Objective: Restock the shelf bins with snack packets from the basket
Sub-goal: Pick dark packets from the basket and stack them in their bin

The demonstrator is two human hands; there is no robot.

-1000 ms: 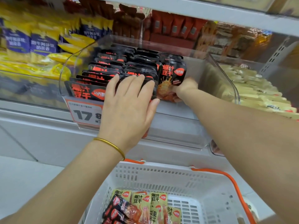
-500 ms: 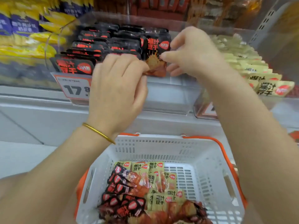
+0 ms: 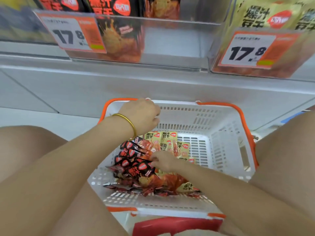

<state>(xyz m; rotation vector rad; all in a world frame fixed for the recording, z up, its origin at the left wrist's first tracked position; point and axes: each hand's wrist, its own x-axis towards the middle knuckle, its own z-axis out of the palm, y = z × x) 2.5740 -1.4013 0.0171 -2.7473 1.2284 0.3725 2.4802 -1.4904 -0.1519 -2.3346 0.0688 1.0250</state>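
My right hand [image 3: 162, 161] rested on the black packets [image 3: 141, 169] heaped along the basket's [image 3: 196, 116] left side, grip unclear. My left hand [image 3: 142, 116] hung loosely curled, empty. I judged them light and slippery: pinch a top seam.

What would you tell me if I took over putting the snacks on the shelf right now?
Left hand: curled above the far rim of the basket; can't tell if it holds anything.
Right hand: down in the basket, fingertips at the black packets; grip unclear.
Yellow packets lie beside them.
Done: the black bin and yellow bin above hold packets.
Left: plenty of both colours in the basket to shelve.
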